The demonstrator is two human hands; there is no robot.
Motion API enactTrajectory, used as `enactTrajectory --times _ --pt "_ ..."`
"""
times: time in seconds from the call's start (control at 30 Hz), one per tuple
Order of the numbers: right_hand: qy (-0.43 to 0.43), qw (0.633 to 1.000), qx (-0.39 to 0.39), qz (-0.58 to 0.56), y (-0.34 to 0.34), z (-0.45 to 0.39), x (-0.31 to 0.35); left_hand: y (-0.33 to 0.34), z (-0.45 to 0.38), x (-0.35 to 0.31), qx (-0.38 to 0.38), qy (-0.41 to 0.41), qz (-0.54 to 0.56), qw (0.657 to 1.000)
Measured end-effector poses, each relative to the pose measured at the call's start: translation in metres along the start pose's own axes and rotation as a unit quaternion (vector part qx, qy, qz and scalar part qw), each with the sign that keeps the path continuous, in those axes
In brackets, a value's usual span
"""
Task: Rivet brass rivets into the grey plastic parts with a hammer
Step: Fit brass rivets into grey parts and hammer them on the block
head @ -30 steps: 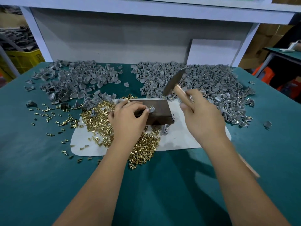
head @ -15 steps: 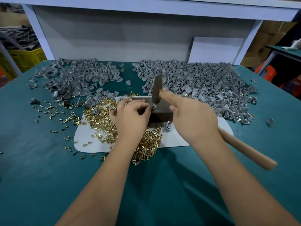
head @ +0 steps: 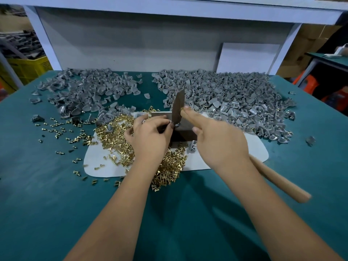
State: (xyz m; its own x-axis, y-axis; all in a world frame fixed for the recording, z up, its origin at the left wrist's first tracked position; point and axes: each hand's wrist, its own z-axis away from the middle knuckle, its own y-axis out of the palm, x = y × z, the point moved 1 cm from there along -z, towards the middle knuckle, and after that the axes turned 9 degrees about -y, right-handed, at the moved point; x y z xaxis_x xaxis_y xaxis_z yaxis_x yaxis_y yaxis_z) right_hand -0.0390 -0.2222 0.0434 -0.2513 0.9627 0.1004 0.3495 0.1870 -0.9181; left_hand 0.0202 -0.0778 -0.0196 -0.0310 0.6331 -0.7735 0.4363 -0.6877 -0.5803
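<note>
- The hammer (head: 178, 107), raised a second ago, now stands head-down on the part (head: 177, 125) on the dark block (head: 183, 131), so a blow has likely landed.
- Right hand (head: 218, 142) grips the wooden handle, forefinger stretched along it.
- Left hand (head: 150, 134) pinches the part in place.
- Loose rivets (head: 116, 132) and grey parts (head: 226, 98) cover the worktop (head: 37, 185); many remain.

Your right hand (head: 222, 143) gripping the hammer (head: 178, 108), its head down on the dark block (head: 183, 131), your left hand (head: 150, 134) pinching a small grey part (head: 176, 125) there, brass rivets (head: 116, 132) heaped at nine o'clock of the block, grey parts (head: 235, 98) piled at one o'clock.
</note>
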Motion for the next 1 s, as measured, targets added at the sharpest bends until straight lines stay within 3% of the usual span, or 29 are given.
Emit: enactTrajectory --times 0.1,0.2,0.27,0.47,0.77,0.9,1.0 --pt "0.022 0.999 -0.005 -0.042 -0.003 -0.006 -0.008 -0.001 0.0 0.0 0.01 -0.009 0.007 1.0" --pt "0.06 0.985 -0.103 -0.127 -0.003 -0.009 -0.021 -0.002 -0.002 -0.001 0.04 -0.017 0.011 0.999" --pt "0.104 0.98 -0.123 -0.114 0.003 -0.009 -0.033 -0.004 -0.005 -0.002 0.064 -0.027 0.021 0.997" --pt "0.209 0.977 0.014 -0.038 0.04 0.0 -0.063 -0.006 -0.008 -0.003 0.096 -0.043 0.068 0.992" --pt "0.178 0.98 -0.01 0.086 0.042 0.002 -0.063 -0.007 -0.007 -0.004 0.109 -0.039 0.084 0.99" --pt "0.092 0.979 -0.111 -0.141 0.038 -0.005 -0.036 -0.009 -0.005 -0.006 0.11 -0.014 0.083 0.99" --pt "0.056 0.931 -0.083 -0.35 0.039 -0.015 -0.008 -0.011 -0.003 -0.007 0.102 0.022 0.08 0.991"
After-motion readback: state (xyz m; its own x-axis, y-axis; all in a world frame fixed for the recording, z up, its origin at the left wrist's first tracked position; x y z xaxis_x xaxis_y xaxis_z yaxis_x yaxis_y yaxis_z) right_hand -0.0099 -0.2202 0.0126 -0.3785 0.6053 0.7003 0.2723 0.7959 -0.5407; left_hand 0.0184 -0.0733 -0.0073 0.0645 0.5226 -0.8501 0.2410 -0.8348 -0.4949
